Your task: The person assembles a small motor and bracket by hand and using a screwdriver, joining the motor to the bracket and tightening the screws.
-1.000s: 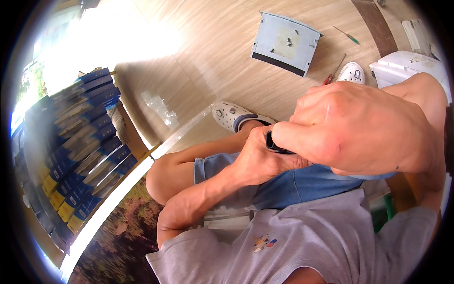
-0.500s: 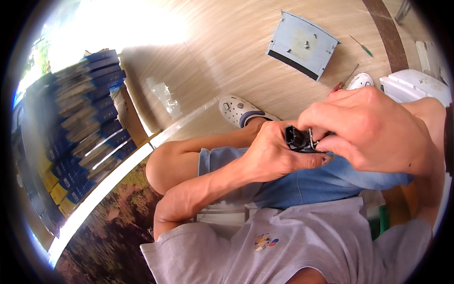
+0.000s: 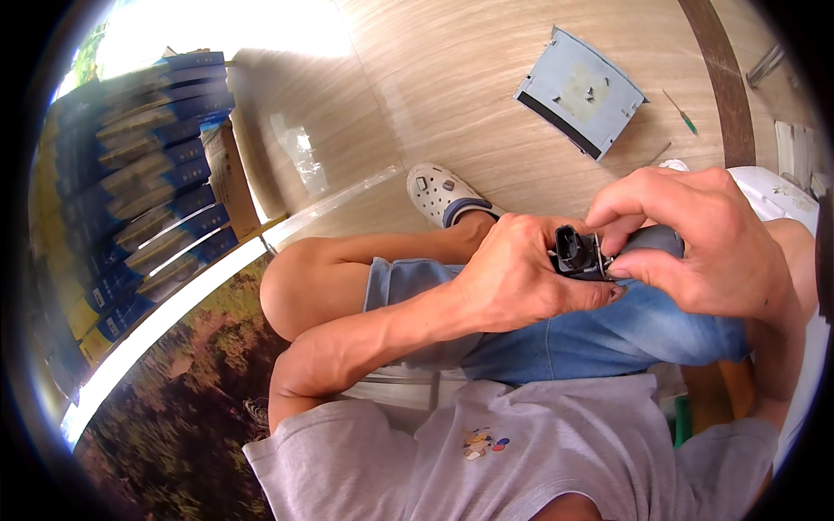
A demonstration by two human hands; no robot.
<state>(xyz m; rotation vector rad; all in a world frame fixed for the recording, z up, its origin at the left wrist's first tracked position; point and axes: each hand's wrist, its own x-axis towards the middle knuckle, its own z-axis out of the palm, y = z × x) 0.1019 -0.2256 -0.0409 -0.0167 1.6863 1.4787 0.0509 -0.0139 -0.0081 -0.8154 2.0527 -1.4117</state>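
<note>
Left: stacked blue and yellow boxes (image 3: 156,191). Upper centre: a beige shoe (image 3: 437,193) on the floor (image 3: 460,95). Right of centre: the left hand (image 3: 521,273) wraps its fingers round a black part (image 3: 575,253), thumb along the lower edge. The part's open socket end points left and tips toward the camera; its long axis runs roughly left to right, a dark rounded section showing beneath the other hand. Upper right: a grey panel (image 3: 582,91), then a green-handled screwdriver (image 3: 686,119). Right: the right hand (image 3: 699,236) pinches the part's metal edge between thumb and fingers.
</note>
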